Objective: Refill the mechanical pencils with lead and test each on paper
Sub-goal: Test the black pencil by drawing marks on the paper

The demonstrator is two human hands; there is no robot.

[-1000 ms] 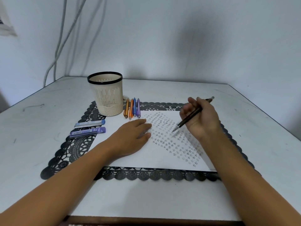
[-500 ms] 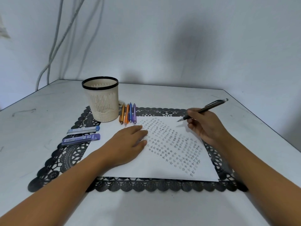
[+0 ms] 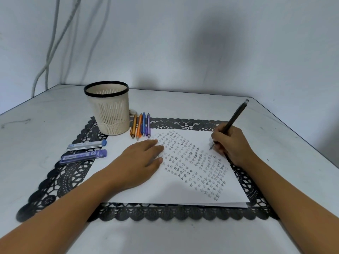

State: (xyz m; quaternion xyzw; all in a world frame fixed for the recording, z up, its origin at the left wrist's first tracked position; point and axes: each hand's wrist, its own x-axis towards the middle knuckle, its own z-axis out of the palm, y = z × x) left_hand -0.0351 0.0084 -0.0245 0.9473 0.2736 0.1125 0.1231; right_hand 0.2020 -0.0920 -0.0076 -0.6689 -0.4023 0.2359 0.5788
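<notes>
The right grip (image 3: 231, 143) pinches the dark mechanical pencil (image 3: 236, 116) in a writing hold, its tip down near the paper's (image 3: 179, 196) right edge, probably to test its lead, while the left grip (image 3: 139, 162) lies flat with fingers spread, steadying the sheet on the bench (image 3: 45, 121).

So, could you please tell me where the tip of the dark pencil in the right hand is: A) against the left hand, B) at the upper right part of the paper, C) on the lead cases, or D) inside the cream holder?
B: the right hand grips the dark pencil with its tip at the paper's upper right part.
</notes>
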